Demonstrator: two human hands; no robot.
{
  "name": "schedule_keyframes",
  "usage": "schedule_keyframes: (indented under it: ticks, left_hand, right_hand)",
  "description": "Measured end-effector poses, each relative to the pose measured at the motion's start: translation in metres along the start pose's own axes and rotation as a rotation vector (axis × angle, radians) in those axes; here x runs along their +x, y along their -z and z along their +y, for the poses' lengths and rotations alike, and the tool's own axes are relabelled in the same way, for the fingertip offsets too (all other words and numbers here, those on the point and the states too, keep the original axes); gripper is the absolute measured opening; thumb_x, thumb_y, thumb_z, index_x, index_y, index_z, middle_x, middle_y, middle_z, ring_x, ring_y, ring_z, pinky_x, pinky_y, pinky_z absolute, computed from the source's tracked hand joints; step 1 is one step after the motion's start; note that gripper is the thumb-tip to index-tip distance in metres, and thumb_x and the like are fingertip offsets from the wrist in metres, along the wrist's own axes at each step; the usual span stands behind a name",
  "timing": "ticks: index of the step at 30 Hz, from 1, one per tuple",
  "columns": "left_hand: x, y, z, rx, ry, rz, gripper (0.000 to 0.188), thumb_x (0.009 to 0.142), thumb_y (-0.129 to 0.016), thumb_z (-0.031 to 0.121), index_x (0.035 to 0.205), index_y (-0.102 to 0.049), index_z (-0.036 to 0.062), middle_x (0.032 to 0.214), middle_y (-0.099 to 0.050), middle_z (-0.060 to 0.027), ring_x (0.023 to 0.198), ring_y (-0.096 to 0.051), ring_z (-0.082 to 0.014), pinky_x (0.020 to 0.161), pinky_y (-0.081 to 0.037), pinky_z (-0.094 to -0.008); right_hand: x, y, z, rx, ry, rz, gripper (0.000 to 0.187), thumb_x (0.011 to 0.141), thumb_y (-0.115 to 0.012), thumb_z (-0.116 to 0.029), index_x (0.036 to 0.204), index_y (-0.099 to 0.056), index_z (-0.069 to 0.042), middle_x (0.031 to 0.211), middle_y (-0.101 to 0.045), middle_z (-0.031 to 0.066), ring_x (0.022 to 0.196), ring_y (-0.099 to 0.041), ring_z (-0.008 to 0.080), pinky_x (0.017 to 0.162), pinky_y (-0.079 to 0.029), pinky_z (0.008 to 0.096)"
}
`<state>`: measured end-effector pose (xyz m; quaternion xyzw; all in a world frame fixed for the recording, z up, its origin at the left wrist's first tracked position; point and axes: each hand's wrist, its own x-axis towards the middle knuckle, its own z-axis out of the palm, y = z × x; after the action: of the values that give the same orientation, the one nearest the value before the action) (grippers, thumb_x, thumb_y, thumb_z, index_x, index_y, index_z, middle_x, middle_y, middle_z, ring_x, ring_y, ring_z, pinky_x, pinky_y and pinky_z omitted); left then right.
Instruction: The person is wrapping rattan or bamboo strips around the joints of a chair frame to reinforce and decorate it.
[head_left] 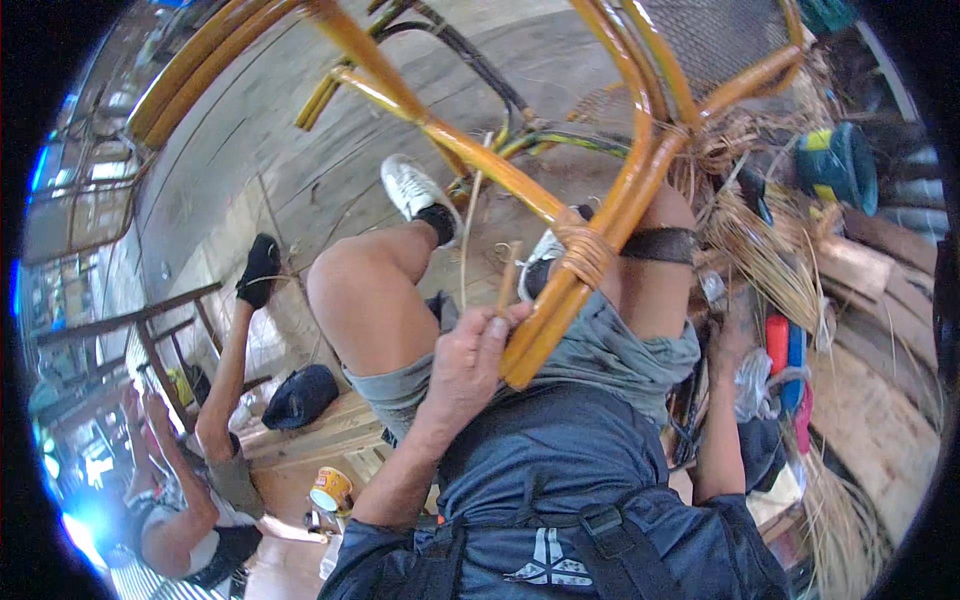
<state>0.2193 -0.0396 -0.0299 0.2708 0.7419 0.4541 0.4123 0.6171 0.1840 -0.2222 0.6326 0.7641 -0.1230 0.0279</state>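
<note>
A glossy yellow-brown rattan furniture frame [490, 180] leans across my lap, its poles meeting at a wrapped cane binding [585, 250]. My left hand [468, 360] is closed around a short wooden stick [509, 280] just beside the lower pole end, and its fingertips come close to or touch that end. A thin pale cane strip [474, 215] rises from the same hand; whether the fingers grip it I cannot tell. Down by my right thigh, my right hand [730, 348] is among tools and a crumpled clear plastic bag [752, 385]. Its fingers are blurred and partly hidden.
Red and blue handles [787, 345], loose cane bundles [765, 255], boards [870, 400] and a green bucket [838, 168] crowd the right. To the left are a black cap [300, 397], a yellow tub [331, 490] and another person's leg [228, 370]. More rattan frames stand ahead.
</note>
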Motion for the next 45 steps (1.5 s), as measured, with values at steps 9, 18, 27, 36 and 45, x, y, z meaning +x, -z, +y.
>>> schedule_keyframes:
  ticks: [9, 18, 27, 36, 45]
  left_hand:
    - [-0.001, -0.014, -0.010, 0.092, -0.076, 0.042, 0.020, 0.097, -0.046, 0.012, 0.107, -0.059, 0.0001, 0.098, -0.069, -0.0120, 0.087, -0.067, -0.0173, 0.079, -0.052, -0.0290]
    - [-0.002, -0.019, -0.011, 0.005, -0.054, 0.097, 0.017, 0.098, -0.046, 0.012, 0.106, -0.056, 0.0006, 0.099, -0.066, -0.0114, 0.088, -0.063, -0.0181, 0.080, -0.050, -0.0296]
    - [0.013, -0.014, 0.005, 0.040, 0.149, 0.019, 0.016, 0.094, -0.051, 0.008, 0.103, -0.060, -0.0005, 0.094, -0.064, -0.0057, 0.087, -0.057, -0.0112, 0.081, -0.046, -0.0256]
    - [0.048, -0.021, 0.000, 0.163, 0.083, -0.110, 0.022, 0.096, -0.049, 0.016, 0.106, -0.059, -0.0014, 0.089, -0.061, -0.0070, 0.083, -0.053, -0.0105, 0.075, -0.045, -0.0267]
    - [0.040, -0.023, -0.016, -0.299, 0.064, 0.083, 0.023, 0.097, -0.052, 0.025, 0.094, -0.058, 0.0032, 0.081, -0.059, -0.0026, 0.064, -0.048, -0.0046, 0.056, -0.040, -0.0188]
  right_hand:
    - [0.008, -0.004, 0.038, 0.161, 0.124, 0.071, 0.022, 0.086, -0.055, -0.012, 0.104, -0.063, -0.003, 0.099, -0.065, 0.0198, 0.092, -0.062, 0.0349, 0.080, -0.048, 0.0409]
    - [-0.008, 0.060, -0.019, 0.179, -0.066, 0.046, 0.035, 0.090, -0.046, -0.006, 0.124, -0.051, 0.000, 0.119, -0.056, 0.0251, 0.111, -0.053, 0.0400, 0.092, -0.043, 0.0408]
    - [0.012, 0.080, -0.033, 0.029, -0.124, -0.039, 0.025, 0.086, -0.052, -0.019, 0.103, -0.056, -0.002, 0.097, -0.060, 0.0271, 0.093, -0.058, 0.0444, 0.079, -0.046, 0.0497]
    - [0.033, 0.069, -0.050, -0.059, -0.162, -0.094, 0.022, 0.086, -0.046, -0.015, 0.094, -0.056, 0.002, 0.087, -0.061, 0.0297, 0.085, -0.059, 0.0466, 0.077, -0.045, 0.0540]
    - [0.040, 0.057, -0.033, -0.168, -0.012, -0.214, 0.022, 0.086, -0.045, -0.015, 0.091, -0.060, 0.000, 0.089, -0.061, 0.0297, 0.089, -0.060, 0.0448, 0.078, -0.046, 0.0539]
